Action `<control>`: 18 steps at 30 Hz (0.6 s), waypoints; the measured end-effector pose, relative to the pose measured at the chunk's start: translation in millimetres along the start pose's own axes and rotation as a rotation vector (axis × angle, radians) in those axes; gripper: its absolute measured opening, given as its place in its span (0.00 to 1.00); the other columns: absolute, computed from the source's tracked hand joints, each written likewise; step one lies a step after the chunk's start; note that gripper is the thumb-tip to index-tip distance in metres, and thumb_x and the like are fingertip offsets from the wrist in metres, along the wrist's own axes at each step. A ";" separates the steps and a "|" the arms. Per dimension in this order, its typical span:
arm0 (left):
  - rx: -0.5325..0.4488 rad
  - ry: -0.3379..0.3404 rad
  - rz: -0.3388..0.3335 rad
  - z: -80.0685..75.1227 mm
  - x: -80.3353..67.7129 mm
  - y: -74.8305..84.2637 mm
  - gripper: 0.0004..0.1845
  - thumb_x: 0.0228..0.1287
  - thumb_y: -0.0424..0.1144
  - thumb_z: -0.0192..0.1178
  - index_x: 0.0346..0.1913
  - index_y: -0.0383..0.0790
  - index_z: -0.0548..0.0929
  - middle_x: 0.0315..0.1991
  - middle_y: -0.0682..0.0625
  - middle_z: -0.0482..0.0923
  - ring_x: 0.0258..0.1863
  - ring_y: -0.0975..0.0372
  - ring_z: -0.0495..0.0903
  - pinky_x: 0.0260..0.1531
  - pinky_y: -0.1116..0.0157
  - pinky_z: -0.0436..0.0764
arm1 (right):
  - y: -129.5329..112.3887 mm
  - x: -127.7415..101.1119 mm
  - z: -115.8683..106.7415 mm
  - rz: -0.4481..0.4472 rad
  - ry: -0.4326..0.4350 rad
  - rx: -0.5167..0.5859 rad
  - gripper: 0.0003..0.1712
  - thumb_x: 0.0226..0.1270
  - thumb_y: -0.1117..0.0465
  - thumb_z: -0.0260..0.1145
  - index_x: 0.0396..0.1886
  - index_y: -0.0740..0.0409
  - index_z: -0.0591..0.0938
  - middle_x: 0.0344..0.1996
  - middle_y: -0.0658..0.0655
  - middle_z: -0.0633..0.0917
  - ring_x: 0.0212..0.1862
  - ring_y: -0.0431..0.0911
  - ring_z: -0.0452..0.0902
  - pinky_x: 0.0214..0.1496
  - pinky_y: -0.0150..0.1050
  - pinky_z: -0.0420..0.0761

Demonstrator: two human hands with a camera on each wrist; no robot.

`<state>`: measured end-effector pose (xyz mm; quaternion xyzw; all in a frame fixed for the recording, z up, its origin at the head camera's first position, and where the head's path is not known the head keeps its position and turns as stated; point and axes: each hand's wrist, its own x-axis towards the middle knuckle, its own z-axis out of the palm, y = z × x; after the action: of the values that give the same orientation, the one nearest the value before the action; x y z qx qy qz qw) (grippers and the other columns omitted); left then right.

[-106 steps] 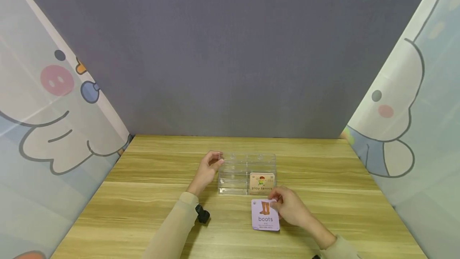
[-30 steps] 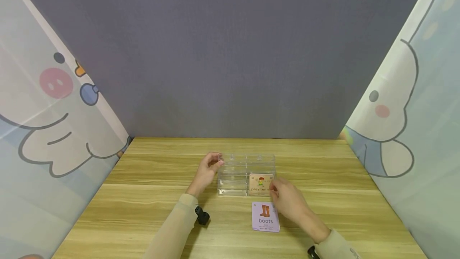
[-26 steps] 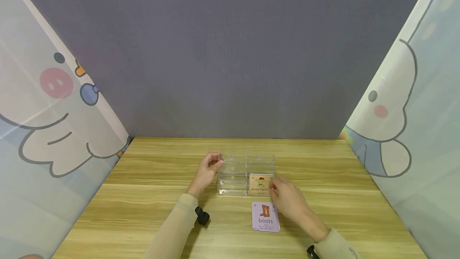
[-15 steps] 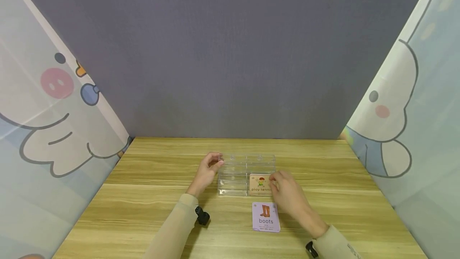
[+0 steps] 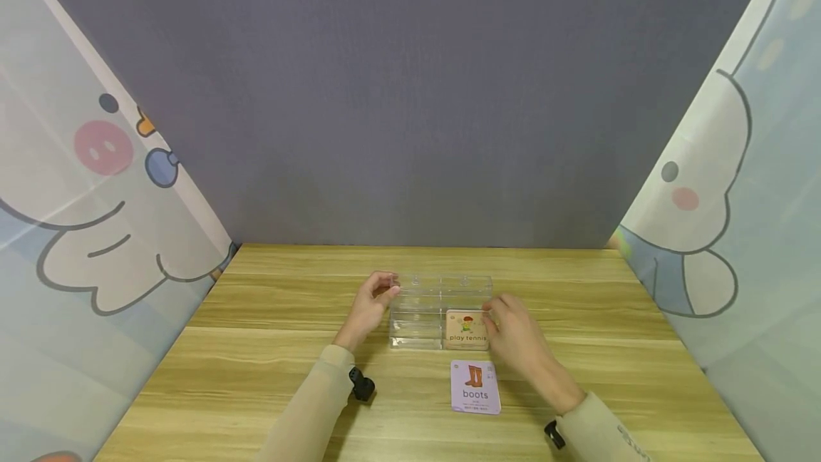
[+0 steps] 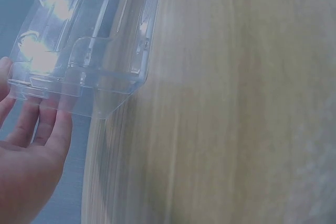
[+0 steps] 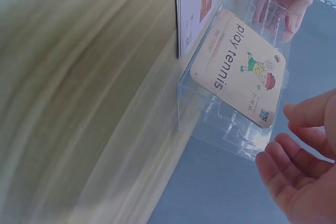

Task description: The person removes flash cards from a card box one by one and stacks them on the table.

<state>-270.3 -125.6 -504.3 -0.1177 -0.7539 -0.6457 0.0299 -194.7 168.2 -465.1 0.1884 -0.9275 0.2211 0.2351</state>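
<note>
A clear plastic tiered rack [image 5: 415,342] with two columns stands on the table. My left hand [image 5: 368,305] holds its upper left corner, the thumb in front and the fingers behind, as the left wrist view shows. A "play tennis" card [image 5: 467,330] leans in the rack's lower right compartment, on top of a stack whose count cannot be told. Beside that card's upper right corner is my right hand [image 5: 516,334]. In the right wrist view its fingers [image 7: 273,166] are loosely bent, apart from the card, with nothing between them. A purple "boots" card [image 5: 475,387] lies flat in front of the rack.
The wooden table [image 5: 288,305] ends at a grey back panel [image 5: 410,127]. Cartoon-printed cloths [image 5: 96,248] hang on both sides. A small black device [image 5: 362,385] is worn on the left wrist, and another black device [image 5: 554,434] on the right.
My right hand, earlier at the boots card, has moved up to the play tennis card's right side and lately drawn off its edge. The left hand keeps its hold on the rack.
</note>
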 end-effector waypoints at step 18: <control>-0.003 -0.001 -0.002 -0.1 -0.5 0.7 0.18 0.74 0.35 0.61 0.60 0.30 0.76 0.55 0.40 0.79 0.55 0.51 0.77 0.53 0.61 0.77 | 0.6 0.6 8.3 -0.031 -0.042 0.016 0.10 0.57 0.74 0.75 0.39 0.64 0.86 0.38 0.55 0.83 0.41 0.48 0.79 0.40 0.40 0.83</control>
<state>-269.8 -125.7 -503.8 -0.1175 -0.7529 -0.6469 0.0286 -198.4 164.4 -471.6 0.2090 -0.9275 0.2209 0.2174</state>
